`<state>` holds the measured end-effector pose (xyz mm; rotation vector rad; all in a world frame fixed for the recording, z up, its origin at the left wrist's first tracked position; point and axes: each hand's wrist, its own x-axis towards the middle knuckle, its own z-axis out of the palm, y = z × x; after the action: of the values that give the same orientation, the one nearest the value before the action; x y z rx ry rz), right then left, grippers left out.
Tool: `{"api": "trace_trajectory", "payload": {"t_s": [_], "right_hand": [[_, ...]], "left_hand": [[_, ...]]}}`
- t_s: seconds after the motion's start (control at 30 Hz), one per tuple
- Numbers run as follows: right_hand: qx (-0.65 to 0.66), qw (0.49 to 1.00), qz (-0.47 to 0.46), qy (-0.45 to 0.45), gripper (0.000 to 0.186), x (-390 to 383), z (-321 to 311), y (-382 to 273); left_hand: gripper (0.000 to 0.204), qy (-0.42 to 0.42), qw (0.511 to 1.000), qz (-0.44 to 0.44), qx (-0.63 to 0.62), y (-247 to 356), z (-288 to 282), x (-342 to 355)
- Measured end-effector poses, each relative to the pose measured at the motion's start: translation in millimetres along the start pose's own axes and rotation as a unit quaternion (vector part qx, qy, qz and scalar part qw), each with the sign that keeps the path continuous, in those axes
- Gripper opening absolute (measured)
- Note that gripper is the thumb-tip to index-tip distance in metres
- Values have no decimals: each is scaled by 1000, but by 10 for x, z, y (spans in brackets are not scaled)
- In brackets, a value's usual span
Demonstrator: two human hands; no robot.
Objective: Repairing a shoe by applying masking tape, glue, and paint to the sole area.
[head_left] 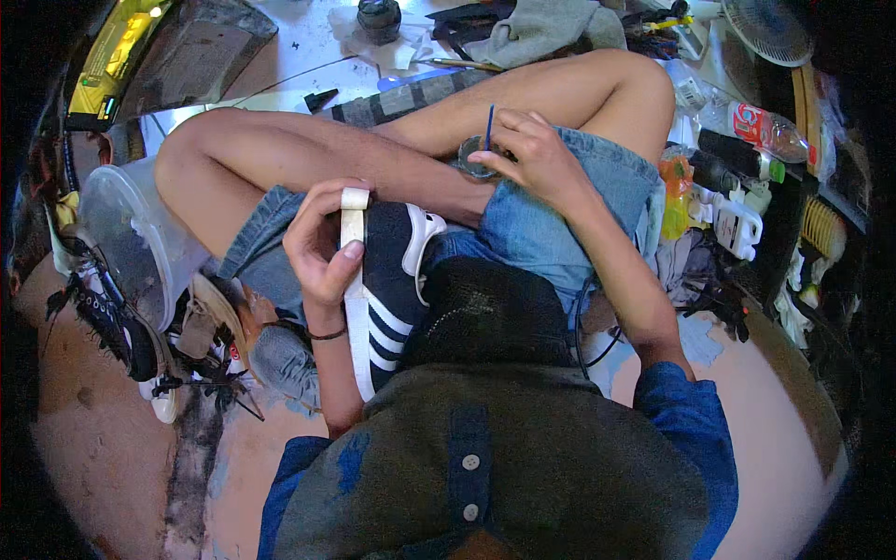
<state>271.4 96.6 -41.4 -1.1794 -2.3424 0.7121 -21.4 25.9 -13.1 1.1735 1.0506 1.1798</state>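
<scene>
A black sneaker [385, 252] with white stripes and a pale sole rests on its side against my lap. My left hand [320, 245] is closed around its sole edge, the thumb pressed on the white sidewall. Over my bare shin, my right hand [530, 154] pinches a thin blue stick [490, 119], held nearly upright; whether it ends in bristles is hidden. Just below that stick is a small clear jar [473, 157], which the right thumb overlaps. The fingers partly cover the jar, so its contents are hard to make out.
On my left stand a translucent plastic tub [127, 245] and a dark laced shoe [114, 322]. A red-labelled bottle [761, 131] and a white jug [737, 227] crowd the right. Beyond my legs lie a grey cloth [546, 33] and a dark round container [379, 19].
</scene>
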Motion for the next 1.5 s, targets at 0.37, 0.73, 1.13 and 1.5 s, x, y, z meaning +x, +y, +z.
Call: {"api": "trace_trajectory", "payload": {"t_s": [0.37, 0.73, 1.13, 1.5], "right_hand": [[20, 993, 112, 14, 23, -46, -300, -226], [26, 982, 155, 106, 23, -51, -218, -264], [46, 972, 206, 99, 25, -144, -340, -311], [461, 781, 264, 327, 14, -214, -498, -355]], "left_hand": [[38, -8, 1000, 11, 15, 26, 69, -36], [37, -15, 1000, 19, 20, 98, 1, -9], [38, 22, 999, 16, 31, 64, 29, -105], [46, 70, 997, 32, 5, -26, -27, -154]]}}
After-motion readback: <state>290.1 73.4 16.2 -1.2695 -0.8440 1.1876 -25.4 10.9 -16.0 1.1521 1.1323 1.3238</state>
